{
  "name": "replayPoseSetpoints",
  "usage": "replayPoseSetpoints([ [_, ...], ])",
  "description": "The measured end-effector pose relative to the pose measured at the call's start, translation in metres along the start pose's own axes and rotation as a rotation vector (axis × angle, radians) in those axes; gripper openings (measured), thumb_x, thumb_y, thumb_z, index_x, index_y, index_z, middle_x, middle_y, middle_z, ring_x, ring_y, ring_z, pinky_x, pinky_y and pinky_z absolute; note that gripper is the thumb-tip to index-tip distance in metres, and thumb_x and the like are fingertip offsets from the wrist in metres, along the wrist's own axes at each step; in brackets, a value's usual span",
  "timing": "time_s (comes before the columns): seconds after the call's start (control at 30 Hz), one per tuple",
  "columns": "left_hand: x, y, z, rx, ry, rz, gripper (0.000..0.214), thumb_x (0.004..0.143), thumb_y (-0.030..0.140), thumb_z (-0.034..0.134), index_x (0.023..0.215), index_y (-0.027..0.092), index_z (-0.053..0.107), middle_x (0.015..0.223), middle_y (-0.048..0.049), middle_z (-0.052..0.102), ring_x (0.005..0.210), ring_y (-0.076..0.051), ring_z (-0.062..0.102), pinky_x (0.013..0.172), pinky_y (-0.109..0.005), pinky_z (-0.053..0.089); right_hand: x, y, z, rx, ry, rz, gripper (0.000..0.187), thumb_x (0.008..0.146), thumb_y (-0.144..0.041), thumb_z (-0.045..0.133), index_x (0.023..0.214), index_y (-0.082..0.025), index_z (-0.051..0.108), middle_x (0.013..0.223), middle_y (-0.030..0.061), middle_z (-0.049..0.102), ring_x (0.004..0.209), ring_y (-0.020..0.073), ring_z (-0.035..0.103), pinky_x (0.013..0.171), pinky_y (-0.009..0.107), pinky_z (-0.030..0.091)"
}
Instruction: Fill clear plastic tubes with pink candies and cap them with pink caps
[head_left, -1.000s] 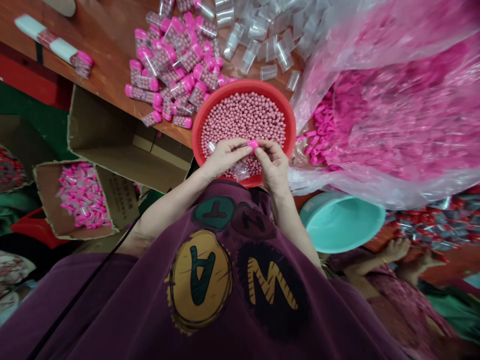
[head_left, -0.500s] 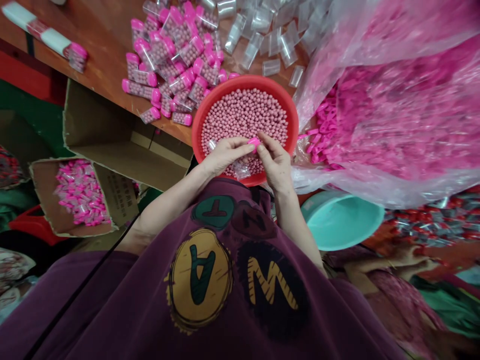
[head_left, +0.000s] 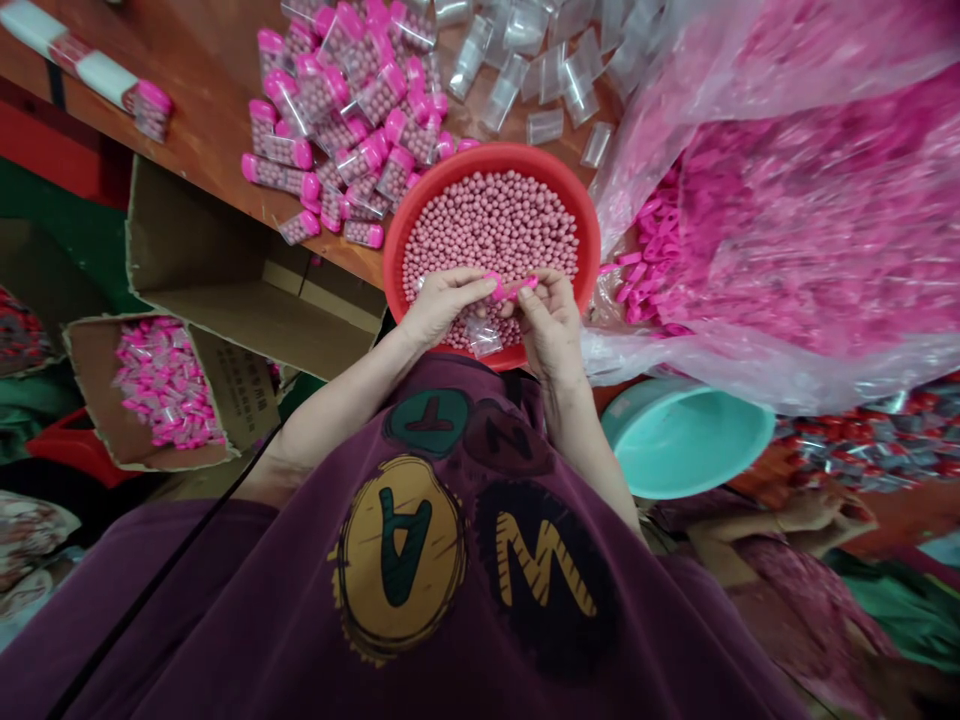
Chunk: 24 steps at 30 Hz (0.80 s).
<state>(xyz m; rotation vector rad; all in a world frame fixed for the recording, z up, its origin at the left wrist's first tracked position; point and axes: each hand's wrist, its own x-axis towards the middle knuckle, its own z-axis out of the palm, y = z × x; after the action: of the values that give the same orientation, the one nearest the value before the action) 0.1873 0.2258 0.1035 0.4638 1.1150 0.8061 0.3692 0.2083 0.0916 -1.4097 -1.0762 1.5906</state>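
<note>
Over a red basin full of pink beads, my two hands are close together. My left hand pinches one end of a bright pink plastic cap. At the cap's other end, my right hand is closed with thumb and fingers on it. The cap looks like a flip-top piece spread out between the hands; whether it is one piece or two I cannot tell. Just below the fingers, a clear plastic tube lies on the beads.
Pink-capped bead bottles are heaped behind the basin, beside clear tubes. A plastic bag of pink caps lies right, above a turquoise basin. Cardboard boxes stand left. Another person's hand is at lower right.
The pink cap was a compact piece between my fingertips; now it stretches wider, with pink showing at both hands. My right fingers have shifted slightly right.
</note>
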Motion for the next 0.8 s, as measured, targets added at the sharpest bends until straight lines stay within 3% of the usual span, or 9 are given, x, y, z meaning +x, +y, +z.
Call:
replayPoseSetpoints([
  [0.2,0.002,-0.003,-0.004,-0.027,-0.043,-0.058,0.033,0.094,0.051,0.085,0.098,0.019,0.079,0.081,-0.0017,0.073,0.07,-0.012,0.064,0.072,-0.029,0.053,0.002,-0.006,-0.003,-0.005,-0.014,-0.015,0.056,0.1,-0.081,0.065,0.131,-0.035,0.055,0.112,0.002,0.074,0.099,0.0211,0.076,0.091,0.038,0.067],
  [0.33,0.002,-0.004,-0.008,-0.107,-0.135,-0.088,0.037,0.084,0.047,0.094,0.105,0.02,0.08,0.09,-0.0011,0.075,0.075,-0.011,0.065,0.074,-0.027,0.055,-0.001,-0.014,0.001,-0.087,0.018,-0.096,0.054,0.101,-0.075,0.069,0.134,-0.034,0.057,0.118,0.0039,0.071,0.109,0.0235,0.074,0.098,0.043,0.067],
  [0.47,0.0,-0.001,-0.007,-0.119,-0.215,-0.085,0.046,0.074,0.039,0.101,0.109,0.018,0.079,0.096,-0.0009,0.075,0.078,-0.01,0.066,0.073,-0.024,0.053,-0.001,-0.016,0.001,-0.199,0.027,-0.141,0.06,0.097,-0.076,0.074,0.137,-0.033,0.061,0.116,0.0038,0.07,0.105,0.0239,0.072,0.098,0.046,0.068],
  [0.6,-0.003,0.003,-0.003,-0.084,-0.217,-0.072,0.042,0.079,0.037,0.098,0.107,0.017,0.074,0.089,-0.0004,0.073,0.075,-0.01,0.065,0.069,-0.022,0.052,0.004,-0.017,-0.008,-0.172,-0.001,-0.118,0.056,0.094,-0.075,0.079,0.129,-0.033,0.069,0.113,0.0025,0.072,0.1,0.0224,0.073,0.094,0.043,0.068],
  [0.8,-0.006,0.004,0.007,-0.046,-0.153,-0.066,0.029,0.094,0.033,0.086,0.111,0.017,0.069,0.075,0.0032,0.067,0.058,-0.007,0.058,0.055,-0.02,0.042,0.005,-0.019,-0.014,-0.232,0.021,-0.124,0.053,0.096,-0.073,0.078,0.13,-0.032,0.078,0.121,0.0051,0.075,0.11,0.0247,0.072,0.104,0.05,0.064],
])
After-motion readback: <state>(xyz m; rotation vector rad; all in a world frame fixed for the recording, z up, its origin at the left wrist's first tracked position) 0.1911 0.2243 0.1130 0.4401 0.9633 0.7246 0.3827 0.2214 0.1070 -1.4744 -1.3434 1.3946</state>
